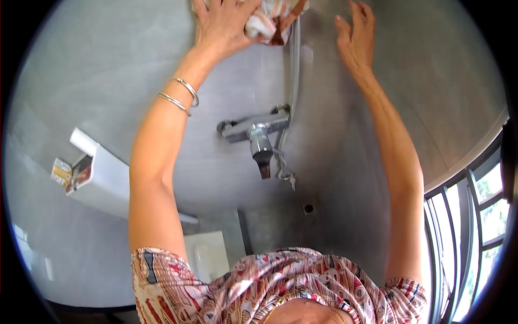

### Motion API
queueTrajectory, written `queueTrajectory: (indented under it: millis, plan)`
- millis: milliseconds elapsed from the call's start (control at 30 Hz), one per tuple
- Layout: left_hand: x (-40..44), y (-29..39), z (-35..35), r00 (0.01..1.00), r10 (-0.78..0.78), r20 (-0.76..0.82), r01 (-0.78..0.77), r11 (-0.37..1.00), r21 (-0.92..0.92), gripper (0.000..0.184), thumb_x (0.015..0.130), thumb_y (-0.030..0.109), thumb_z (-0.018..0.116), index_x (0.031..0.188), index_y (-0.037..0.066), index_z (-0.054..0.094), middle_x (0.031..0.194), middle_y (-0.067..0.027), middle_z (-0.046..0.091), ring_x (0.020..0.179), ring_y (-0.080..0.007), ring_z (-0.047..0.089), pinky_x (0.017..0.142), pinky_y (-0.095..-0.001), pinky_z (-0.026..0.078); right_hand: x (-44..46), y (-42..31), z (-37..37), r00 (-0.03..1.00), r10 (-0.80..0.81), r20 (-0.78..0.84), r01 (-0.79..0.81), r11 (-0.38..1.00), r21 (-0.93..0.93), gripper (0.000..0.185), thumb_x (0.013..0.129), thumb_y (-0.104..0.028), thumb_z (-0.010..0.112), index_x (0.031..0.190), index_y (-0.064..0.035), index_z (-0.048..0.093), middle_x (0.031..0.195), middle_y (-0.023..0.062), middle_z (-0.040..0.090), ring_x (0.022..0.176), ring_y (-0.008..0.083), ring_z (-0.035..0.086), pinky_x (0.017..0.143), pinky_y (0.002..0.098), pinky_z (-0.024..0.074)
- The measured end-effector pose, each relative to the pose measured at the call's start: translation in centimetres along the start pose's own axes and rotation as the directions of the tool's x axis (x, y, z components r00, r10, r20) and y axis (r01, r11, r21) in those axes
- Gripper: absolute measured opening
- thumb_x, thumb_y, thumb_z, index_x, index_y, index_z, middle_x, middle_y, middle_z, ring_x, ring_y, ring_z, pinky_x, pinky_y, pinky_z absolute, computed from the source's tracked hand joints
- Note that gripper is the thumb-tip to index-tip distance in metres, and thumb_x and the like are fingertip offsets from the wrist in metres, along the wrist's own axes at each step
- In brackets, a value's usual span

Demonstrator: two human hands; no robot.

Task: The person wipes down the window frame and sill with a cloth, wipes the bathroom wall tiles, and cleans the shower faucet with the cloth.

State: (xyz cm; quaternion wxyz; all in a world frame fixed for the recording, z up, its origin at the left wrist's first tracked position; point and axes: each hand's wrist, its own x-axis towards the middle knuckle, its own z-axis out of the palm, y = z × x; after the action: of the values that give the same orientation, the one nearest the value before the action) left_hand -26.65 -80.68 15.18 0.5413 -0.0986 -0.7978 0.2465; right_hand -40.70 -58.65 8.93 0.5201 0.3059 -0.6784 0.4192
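My left hand (224, 24) is raised at the top of the view against the grey wall, two metal bangles on its wrist. Its thumb and fingers are around a crumpled white-and-orange striped cloth (260, 24); a brown flap hangs beside the cloth, and the top of the bundle is cut off by the frame. My right hand (359, 38) is lifted to the right of the vertical shower pipe (295, 65), fingers apart and slightly curled, holding nothing. Below and between both arms, a chrome mixer tap (260, 141) is fixed to the wall.
A white box-shaped fixture (108, 175) stands out at left, with small packets (75, 174) at its end. Below are a white toilet (208, 254) and a floor drain (308, 209). A barred window (469, 216) is at right. Keys or a small fitting (292, 181) hang under the tap.
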Motion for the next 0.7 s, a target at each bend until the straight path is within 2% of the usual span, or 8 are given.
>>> queueTrajectory:
  millis: [67, 267, 333, 433, 567, 600, 633, 700]
  plan:
    - [-3.7, 1.0, 0.3, 0.998, 0.003, 0.067, -0.002, 1.000, -0.007, 0.066, 0.063, 0.036, 0.073, 0.123, 0.019, 0.052, 0.144, -0.0208, 0.024, 0.130, -0.0421, 0.024, 0.103, -0.0666, 0.015, -1.3, 0.6, 1.0, 1.000, -0.011, 0.012, 0.012, 0.997, -0.070, 0.049, 0.088, -0.016, 0.052, 0.131, 0.0029, 0.040, 0.140, 0.0248, 0.031, 0.124, 0.0404, 0.036, 0.104, 0.0431, 0.0300]
    - [-15.7, 1.4, 1.8, 0.977, -0.116, 0.179, 0.117, 0.993, 0.008, 0.062, 0.069, 0.039, 0.072, 0.125, 0.028, 0.047, 0.147, -0.0128, 0.020, 0.132, -0.0386, 0.018, 0.099, -0.0691, 0.012, -1.6, -1.2, 4.5, 0.995, -0.100, 0.021, 0.100, 0.995, -0.014, 0.054, 0.087, -0.016, 0.051, 0.136, -0.0002, 0.036, 0.142, 0.0240, 0.027, 0.131, 0.0410, 0.027, 0.109, 0.0452, 0.0236]
    - [-19.0, 2.1, 1.7, 0.965, -0.225, 0.135, 0.241, 0.964, -0.117, 0.061, 0.063, 0.034, 0.078, 0.118, 0.029, 0.051, 0.147, -0.0113, 0.023, 0.131, -0.0371, 0.020, 0.099, -0.0712, 0.010, -2.1, -1.8, 5.9, 0.976, -0.211, 0.051, 0.217, 0.936, -0.278, 0.061, 0.085, -0.014, 0.050, 0.141, -0.0035, 0.029, 0.147, 0.0216, 0.020, 0.136, 0.0409, 0.017, 0.112, 0.0487, 0.0145]
    - [-24.4, 2.6, 1.3, 0.918, -0.331, 0.218, 0.356, 0.930, -0.089, 0.059, 0.065, 0.036, 0.077, 0.118, 0.029, 0.052, 0.147, -0.0118, 0.023, 0.132, -0.0377, 0.019, 0.100, -0.0705, 0.010, -2.3, -0.5, 7.5, 0.952, -0.305, -0.009, 0.283, 0.894, -0.346, 0.067, 0.082, -0.012, 0.051, 0.144, -0.0062, 0.024, 0.149, 0.0190, 0.016, 0.138, 0.0406, 0.010, 0.113, 0.0517, 0.0077]
    - [-27.0, 4.1, -0.4, 0.847, -0.447, 0.288, 0.493, 0.863, -0.108, 0.060, 0.065, 0.032, 0.077, 0.119, 0.019, 0.055, 0.145, -0.0156, 0.026, 0.130, -0.0400, 0.022, 0.101, -0.0665, 0.012, -2.2, -0.4, 7.3, 0.940, -0.342, 0.004, 0.320, 0.874, -0.366, 0.067, 0.082, -0.014, 0.050, 0.144, -0.0064, 0.025, 0.150, 0.0184, 0.016, 0.138, 0.0407, 0.011, 0.113, 0.0517, 0.0069]
    - [-25.9, 4.5, -0.6, 0.889, -0.447, 0.106, 0.459, 0.860, -0.225, 0.058, 0.069, 0.031, 0.075, 0.120, 0.012, 0.056, 0.136, -0.0180, 0.038, 0.123, -0.0391, 0.034, 0.101, -0.0572, 0.022, -2.1, -0.5, 7.4, 0.933, -0.359, -0.021, 0.329, 0.874, -0.357, 0.066, 0.083, -0.015, 0.048, 0.144, -0.0064, 0.025, 0.150, 0.0184, 0.016, 0.138, 0.0407, 0.011, 0.113, 0.0520, 0.0069]
    - [-24.8, 5.1, -1.1, 0.887, -0.450, 0.103, 0.461, 0.858, -0.227, 0.058, 0.069, 0.031, 0.075, 0.120, 0.012, 0.056, 0.136, -0.0180, 0.038, 0.123, -0.0391, 0.034, 0.101, -0.0572, 0.022, -1.9, -0.5, 7.6, 0.925, -0.376, -0.047, 0.338, 0.875, -0.347, 0.066, 0.083, -0.016, 0.047, 0.144, -0.0065, 0.025, 0.150, 0.0185, 0.016, 0.138, 0.0406, 0.011, 0.112, 0.0523, 0.0069]
    - [-23.3, 6.4, -2.2, 0.726, -0.585, 0.361, 0.683, 0.554, -0.476, 0.051, 0.073, 0.033, 0.073, 0.115, 0.008, 0.060, 0.124, -0.0182, 0.051, 0.111, -0.0355, 0.046, 0.095, -0.0460, 0.032, -2.0, -0.6, 7.5, 0.924, -0.382, -0.036, 0.345, 0.868, -0.358, 0.065, 0.083, -0.017, 0.045, 0.144, -0.0065, 0.025, 0.150, 0.0186, 0.016, 0.137, 0.0407, 0.012, 0.112, 0.0524, 0.0069]
